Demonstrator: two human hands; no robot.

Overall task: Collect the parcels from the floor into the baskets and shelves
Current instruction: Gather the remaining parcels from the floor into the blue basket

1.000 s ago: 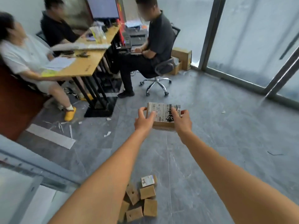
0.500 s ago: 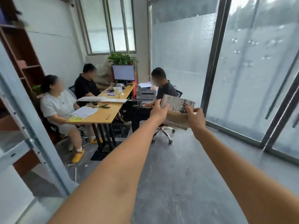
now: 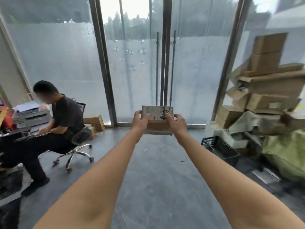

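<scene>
both hands, left hand [image 3: 140, 120] and right hand [image 3: 175, 122], grip the parcel [image 3: 157, 119] mid-carry; next it likely needs setting in the black basket [image 3: 219, 148] at right.

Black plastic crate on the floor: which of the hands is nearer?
Right. The right hand grips the brown cardboard parcel on the black plastic crate side; left hand grips its far side.

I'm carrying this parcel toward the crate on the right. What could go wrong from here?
1. The parcel is pinched only at its side edges by the left hand and right hand; it may slip.
2. The cardboard stack leans over the black crate; bumping it could topple boxes.
3. The seated person's office chair sits close on the left.
</scene>
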